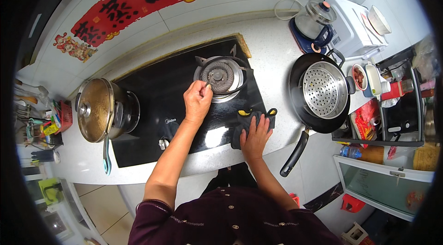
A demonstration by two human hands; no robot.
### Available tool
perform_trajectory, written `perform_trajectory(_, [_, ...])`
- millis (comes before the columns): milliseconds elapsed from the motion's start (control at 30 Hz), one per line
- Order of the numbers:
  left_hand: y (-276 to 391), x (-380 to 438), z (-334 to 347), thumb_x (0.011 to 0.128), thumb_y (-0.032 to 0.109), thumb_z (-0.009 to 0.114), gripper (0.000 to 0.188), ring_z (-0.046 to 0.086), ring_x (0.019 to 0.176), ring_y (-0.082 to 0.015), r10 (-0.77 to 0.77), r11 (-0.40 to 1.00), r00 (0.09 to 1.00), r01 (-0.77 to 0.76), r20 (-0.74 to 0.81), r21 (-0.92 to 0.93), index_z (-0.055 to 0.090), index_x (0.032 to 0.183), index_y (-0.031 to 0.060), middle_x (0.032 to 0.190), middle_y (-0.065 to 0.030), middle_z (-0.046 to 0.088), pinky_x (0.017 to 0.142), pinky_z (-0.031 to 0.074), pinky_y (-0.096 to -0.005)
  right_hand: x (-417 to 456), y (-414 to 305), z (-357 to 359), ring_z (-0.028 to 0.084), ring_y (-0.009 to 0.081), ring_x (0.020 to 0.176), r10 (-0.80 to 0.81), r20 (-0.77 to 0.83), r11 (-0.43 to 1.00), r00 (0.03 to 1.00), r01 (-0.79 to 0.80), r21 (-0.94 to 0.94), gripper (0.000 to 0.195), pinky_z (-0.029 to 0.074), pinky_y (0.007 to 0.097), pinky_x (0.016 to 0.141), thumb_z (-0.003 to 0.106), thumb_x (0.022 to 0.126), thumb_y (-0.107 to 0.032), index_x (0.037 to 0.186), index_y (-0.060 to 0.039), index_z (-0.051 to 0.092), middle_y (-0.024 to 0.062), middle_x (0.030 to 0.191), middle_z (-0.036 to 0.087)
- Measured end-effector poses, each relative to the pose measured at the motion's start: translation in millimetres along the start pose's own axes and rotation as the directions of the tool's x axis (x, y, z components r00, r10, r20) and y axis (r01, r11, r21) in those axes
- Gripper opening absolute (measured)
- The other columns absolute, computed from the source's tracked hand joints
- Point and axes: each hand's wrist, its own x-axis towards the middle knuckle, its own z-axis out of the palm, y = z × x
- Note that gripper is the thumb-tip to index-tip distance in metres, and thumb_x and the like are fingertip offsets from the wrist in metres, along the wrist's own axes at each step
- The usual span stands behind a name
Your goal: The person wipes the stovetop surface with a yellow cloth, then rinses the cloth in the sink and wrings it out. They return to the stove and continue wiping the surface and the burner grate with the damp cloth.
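My left hand [198, 100] is closed at the front of a black pan support [242, 87], with the fingertips pinching one of its prongs. The support sits tilted around the right gas burner [218, 75], whose round cap and metal drip ring show. My right hand [256, 137] holds a dark grey cloth with yellow-lined edges [238, 129] down, fingers spread over it. That cloth lies bunched across the right edge of the black glass hob [159, 96] and onto the counter. The palm hides part of it.
A lidded pot [95, 110] stands on the left burner, its handle toward me. Right of the hob, a black wok [297, 99] holds a perforated steamer insert [323, 89]. Behind are a glass kettle [313, 20] and a bowl of meat pieces [358, 77]. A cabinet door [384, 182] hangs open.
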Motion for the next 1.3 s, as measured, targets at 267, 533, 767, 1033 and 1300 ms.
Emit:
perform_trajectory(267, [-21, -11, 12, 0.080, -0.001, 0.065, 0.010, 0.054, 0.055, -0.0252, 0.086, 0.992, 0.996, -0.088, 0.026, 0.088, 0.056, 0.077, 0.0000, 0.069, -0.0120, 0.054, 0.053, 0.045, -0.0347, 1, 1, -3, 0.025, 0.0475, 0.141, -0.004, 0.029, 1.000, 1.000, 0.004, 0.008, 0.070, 0.020, 0.0686, 0.106, 0.071, 0.080, -0.022, 0.140, 0.0004, 0.043, 0.0279, 0.152, 0.028])
perform_trajectory(533, [-47, -23, 13, 0.083, 0.000, 0.064, 0.005, 0.058, 0.061, -0.0257, 0.048, 0.993, 0.999, -0.048, 0.003, 0.110, 0.060, 0.083, -0.0018, 0.075, -0.0139, 0.057, 0.058, 0.046, -0.0332, 2, 0, -4, 0.024, 0.0493, 0.140, -0.008, 0.054, 1.000, 0.999, 0.008, 0.003, 0.064, 0.017, 0.0675, 0.107, 0.063, 0.084, -0.022, 0.140, 0.0017, 0.043, 0.0288, 0.151, 0.028])
perform_trajectory(767, [-49, -24, -9, 0.081, 0.007, 0.073, 0.017, 0.059, 0.063, -0.0228, -0.063, 0.993, 0.989, 0.048, 0.136, 0.107, 0.066, 0.095, -0.0008, 0.077, -0.0123, 0.060, 0.060, 0.050, -0.0329, 6, 4, 0, 0.026, 0.0488, 0.140, -0.077, 0.023, 0.997, 0.997, 0.078, -0.019, 0.066, 0.021, 0.0691, 0.106, 0.066, 0.083, -0.022, 0.141, 0.0007, 0.043, 0.0289, 0.152, 0.028])
perform_trajectory(1033, [-8, -91, -114, 0.091, 0.006, 0.068, 0.005, 0.057, 0.068, -0.0051, -0.476, 0.864, 0.879, 0.467, -0.004, -0.189, 0.066, 0.093, 0.0020, 0.077, 0.0010, 0.062, 0.064, 0.047, -0.0202, 28, 26, 8, 0.029, 0.0453, 0.140, 0.118, -0.040, 0.992, 0.992, -0.119, -0.040, 0.059, 0.022, 0.0663, 0.109, 0.061, 0.089, -0.023, 0.142, -0.0037, 0.044, 0.0248, 0.152, 0.031])
perform_trajectory(1300, [-20, -22, -21, 0.081, 0.024, 0.075, 0.026, 0.067, 0.077, -0.0369, -0.015, 0.932, 0.995, -0.021, 0.096, 0.363, 0.069, 0.092, 0.0020, 0.085, -0.0150, 0.067, 0.068, 0.054, -0.0445, 28, 20, 15, 0.031, 0.0473, 0.137, 0.028, -0.085, 0.994, 0.996, -0.037, -0.104, 0.059, 0.025, 0.0673, 0.107, 0.063, 0.088, -0.022, 0.140, -0.0007, 0.046, 0.0269, 0.150, 0.033])
